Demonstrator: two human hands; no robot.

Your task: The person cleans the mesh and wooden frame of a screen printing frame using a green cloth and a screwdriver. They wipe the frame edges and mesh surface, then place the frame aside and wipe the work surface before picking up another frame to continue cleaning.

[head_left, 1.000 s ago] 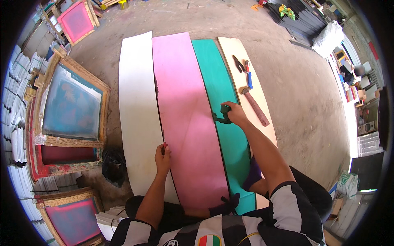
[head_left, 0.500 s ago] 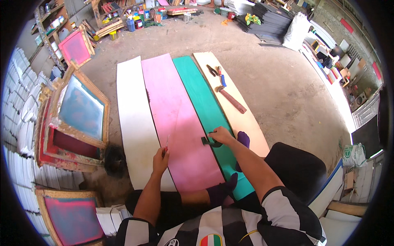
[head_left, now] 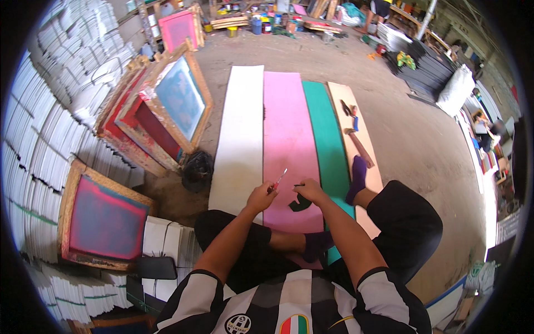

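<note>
My left hand is closed around a slim tool with a red handle. Its thin metal shaft points up and to the right, over the pink sheet. Just to the right, my right hand pinches a dark green, curved strap, which hangs over the same sheet. A small gap separates the tool from the strap. Beside the pink sheet lie a white sheet, a green sheet and a cream sheet. A hammer, pliers and a red-and-blue-handled tool rest on the cream one.
Wooden-framed screens lean at the left, near stacked white sheets and a black bag. My sock-covered foot rests on the sheets. Paint cans stand at the back, dark stacked sheets farther right. Other people are in the background.
The view has swung left, so the sheets appear farther right. My hands have come closer together. The strap has moved from the green sheet to above the pink one.
</note>
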